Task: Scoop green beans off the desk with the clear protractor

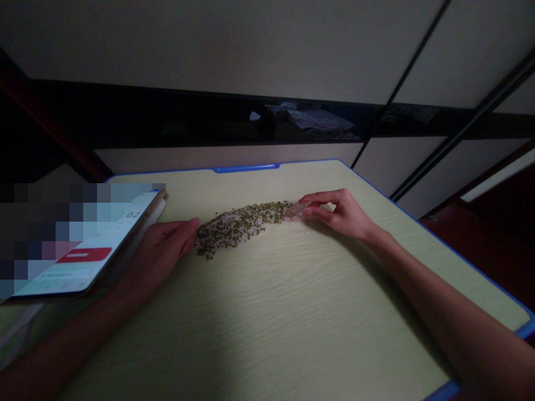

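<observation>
A long, low heap of small green beans mixed with pale grains (240, 224) lies across the middle of the table. My left hand (167, 244) is at the heap's left end, fingers curled together and thumb pressed along them; whatever may be inside is hidden. At the opposite end, my right hand (336, 214) pinches a clear, see-through piece of plastic (295, 210) between thumb and fingers. This plastic touches or sits just beside the heap's right tip, and its exact shape is hard to make out.
A tablet with a lit screen (100, 245) stands tilted on the left, close to my left forearm. The pale wood-grain table (267, 312) has a blue edge and a blue handle (246, 168) at the back. Behind it rise cabinet panels (209, 50).
</observation>
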`<control>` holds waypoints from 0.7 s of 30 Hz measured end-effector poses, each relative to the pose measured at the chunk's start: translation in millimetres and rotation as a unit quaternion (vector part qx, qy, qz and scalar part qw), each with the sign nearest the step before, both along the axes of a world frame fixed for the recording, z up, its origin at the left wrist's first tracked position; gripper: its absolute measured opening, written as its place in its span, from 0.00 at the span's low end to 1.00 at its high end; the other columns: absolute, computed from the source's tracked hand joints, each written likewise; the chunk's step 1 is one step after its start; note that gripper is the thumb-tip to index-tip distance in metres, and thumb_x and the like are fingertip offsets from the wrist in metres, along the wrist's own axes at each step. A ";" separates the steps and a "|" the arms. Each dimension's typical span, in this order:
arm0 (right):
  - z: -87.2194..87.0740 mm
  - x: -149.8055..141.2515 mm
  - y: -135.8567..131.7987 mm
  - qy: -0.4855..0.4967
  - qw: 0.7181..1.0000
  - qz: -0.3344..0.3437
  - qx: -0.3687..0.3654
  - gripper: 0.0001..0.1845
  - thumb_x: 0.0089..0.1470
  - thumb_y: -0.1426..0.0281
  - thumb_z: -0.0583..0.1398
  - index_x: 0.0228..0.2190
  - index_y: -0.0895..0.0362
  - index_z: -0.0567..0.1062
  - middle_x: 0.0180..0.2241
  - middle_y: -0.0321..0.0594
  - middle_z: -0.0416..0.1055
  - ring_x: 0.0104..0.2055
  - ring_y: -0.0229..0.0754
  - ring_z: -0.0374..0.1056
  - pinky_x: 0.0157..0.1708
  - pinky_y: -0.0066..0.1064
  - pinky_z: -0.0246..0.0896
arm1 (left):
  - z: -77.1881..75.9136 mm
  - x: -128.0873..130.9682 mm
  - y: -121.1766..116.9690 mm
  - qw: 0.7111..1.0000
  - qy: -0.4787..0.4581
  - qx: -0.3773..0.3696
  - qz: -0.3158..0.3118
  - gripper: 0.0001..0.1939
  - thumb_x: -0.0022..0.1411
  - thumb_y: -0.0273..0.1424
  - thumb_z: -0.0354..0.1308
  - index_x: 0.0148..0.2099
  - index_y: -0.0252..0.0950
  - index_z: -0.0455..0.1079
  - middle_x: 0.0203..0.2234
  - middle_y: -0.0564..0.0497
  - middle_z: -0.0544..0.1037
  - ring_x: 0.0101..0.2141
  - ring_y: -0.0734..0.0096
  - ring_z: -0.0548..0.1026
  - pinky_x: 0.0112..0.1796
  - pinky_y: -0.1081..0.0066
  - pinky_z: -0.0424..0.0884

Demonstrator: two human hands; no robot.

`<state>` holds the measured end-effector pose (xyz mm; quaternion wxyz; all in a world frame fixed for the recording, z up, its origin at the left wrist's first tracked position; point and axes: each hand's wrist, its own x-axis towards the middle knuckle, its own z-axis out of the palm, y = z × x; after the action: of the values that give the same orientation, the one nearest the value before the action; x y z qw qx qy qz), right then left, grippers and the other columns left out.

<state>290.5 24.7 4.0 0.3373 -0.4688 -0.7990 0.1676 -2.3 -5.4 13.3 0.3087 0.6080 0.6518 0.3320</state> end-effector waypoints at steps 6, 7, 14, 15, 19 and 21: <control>-2.0 0.7 0.9 0.004 1.000 0.014 0.012 0.12 0.49 0.71 0.58 0.35 0.61 0.78 0.34 0.43 0.78 0.34 0.43 0.72 0.34 0.30 0.65 | 0.9 1.0 1.4 1.000 0.013 -0.001 -0.002 0.20 0.50 0.43 0.45 0.13 0.39 0.50 0.08 0.60 0.54 0.14 0.78 0.54 0.20 0.74 0.52; -1.6 0.8 0.7 0.007 1.000 0.015 0.009 0.12 0.49 0.71 0.58 0.35 0.61 0.78 0.34 0.43 0.78 0.34 0.43 0.72 0.33 0.30 0.65 | 0.7 0.5 1.7 1.000 0.014 -0.003 -0.001 0.20 0.50 0.43 0.45 0.13 0.39 0.50 0.08 0.60 0.54 0.14 0.78 0.54 0.20 0.74 0.52; 4.0 0.0 -2.1 0.017 0.998 0.047 -0.029 0.12 0.49 0.72 0.57 0.35 0.61 0.78 0.34 0.43 0.77 0.34 0.42 0.72 0.35 0.31 0.64 | -3.6 -2.6 2.6 1.000 0.000 -0.005 -0.002 0.20 0.50 0.44 0.46 0.14 0.39 0.50 0.09 0.60 0.54 0.14 0.79 0.54 0.20 0.74 0.53; 4.1 -0.2 -2.2 0.016 0.998 0.050 -0.031 0.12 0.49 0.72 0.57 0.36 0.61 0.78 0.34 0.43 0.77 0.34 0.41 0.72 0.35 0.31 0.64 | -3.3 -1.9 2.2 1.000 0.000 -0.004 -0.002 0.20 0.50 0.44 0.46 0.14 0.39 0.50 0.09 0.60 0.54 0.14 0.79 0.54 0.21 0.74 0.53; 1.4 -0.2 -0.8 0.015 0.999 0.026 -0.011 0.12 0.49 0.72 0.58 0.35 0.62 0.78 0.34 0.44 0.77 0.34 0.42 0.72 0.35 0.31 0.64 | -1.1 0.5 0.7 1.000 0.004 0.001 -0.003 0.20 0.49 0.44 0.45 0.13 0.39 0.49 0.08 0.60 0.53 0.14 0.79 0.54 0.20 0.74 0.53; -0.2 -0.1 0.1 0.013 1.000 0.015 -0.003 0.12 0.49 0.71 0.58 0.35 0.61 0.78 0.34 0.44 0.77 0.34 0.43 0.72 0.35 0.32 0.65 | -1.0 -0.1 0.9 1.000 0.004 0.004 -0.003 0.20 0.49 0.44 0.45 0.13 0.39 0.50 0.08 0.60 0.54 0.14 0.79 0.54 0.20 0.74 0.53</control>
<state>290.4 24.8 3.8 0.3434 -0.4556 -0.8011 0.1808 -2.4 -4.4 12.3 0.3046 0.6126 0.6500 0.3307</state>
